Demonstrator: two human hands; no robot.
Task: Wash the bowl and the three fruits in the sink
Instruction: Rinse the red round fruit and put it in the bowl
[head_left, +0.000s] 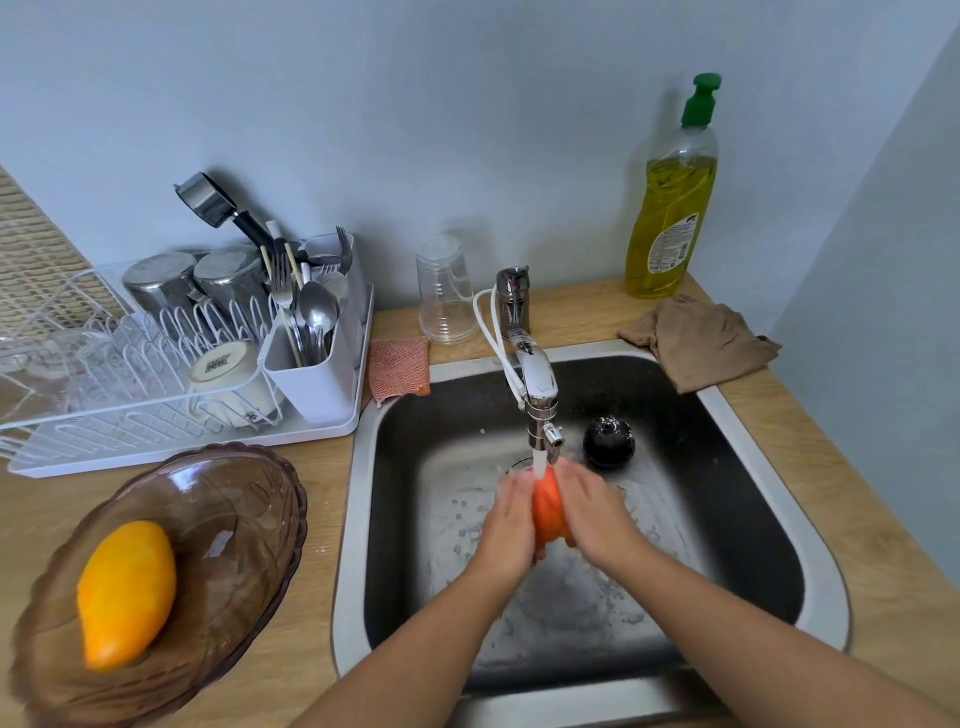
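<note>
Orange-red and smooth, the orange-red fruit (548, 506) sits between our two hands right under the chrome tap (537, 384). The white water stream (540, 464) lands on its upper end. Our left hand (506, 512) and right hand (592, 506) cup it from either side, fingers curved round its flanks and pressed toward each other. Only a narrow strip of skin shows between them. We judge that this two-sided hold serves the rubbing: the palms can work over the wet surface without the fruit slipping away. The fingertips are blurred, so we cannot tell how far they wrap behind it. We hold it low over the middle of the steel sink (727, 519), probably so the splash lands inside the basin and not on the wooden counter (831, 467).

On the sink floor, the dark round fruit (609, 441) lies just behind and to the right of the tap's outlet, apart from our hands. It is within easy reach; we cannot tell whether it has been rinsed.

Left of the sink, the yellow mango-shaped fruit (127, 592) rests inside the scalloped brown glass bowl (234, 509) on the counter, well apart from the water. We take the bowl to be the landing place for clean fruit. If so, the task is roughly midway.
</note>
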